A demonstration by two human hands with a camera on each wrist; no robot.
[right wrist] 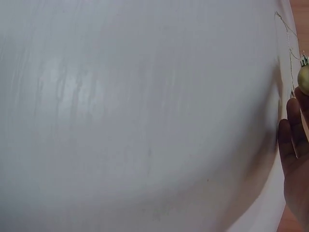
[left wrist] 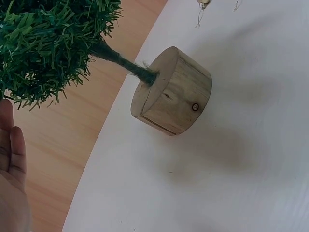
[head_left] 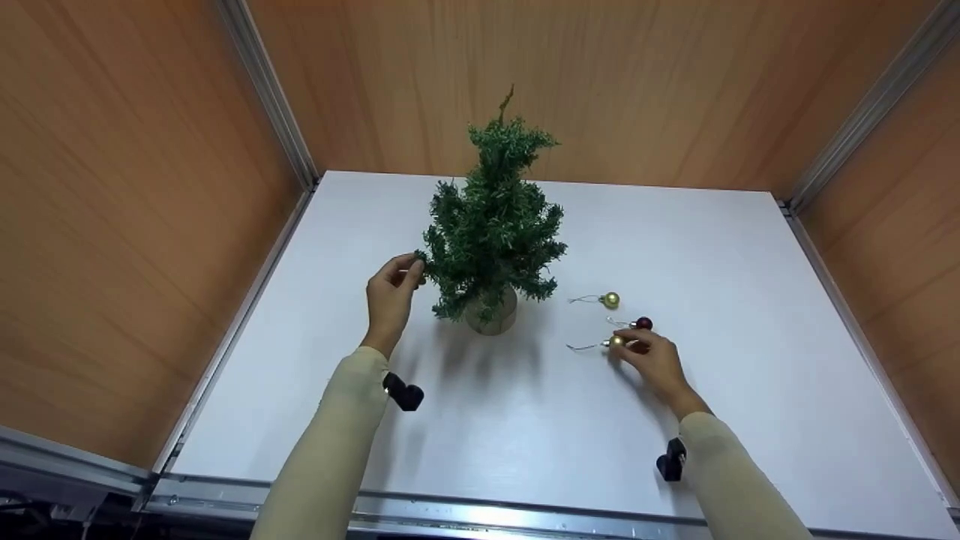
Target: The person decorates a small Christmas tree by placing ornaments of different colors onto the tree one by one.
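Observation:
A small artificial Christmas tree with green branches stands upright on a round wooden base. My left hand is at its left side, thumb and fingers pinching the tip of a lower branch; the left wrist view hides the contact. To the right of the tree, my right hand pinches a gold ball ornament, its hanging string pointing left. The same gold ball shows at the edge of the right wrist view. A dark red ball ornament lies just beyond the right fingers.
Another gold ball ornament with a string loop lies farther back on the white table. Wood-grain panels and metal rails enclose the table at the back and sides. Another rail runs along the front edge.

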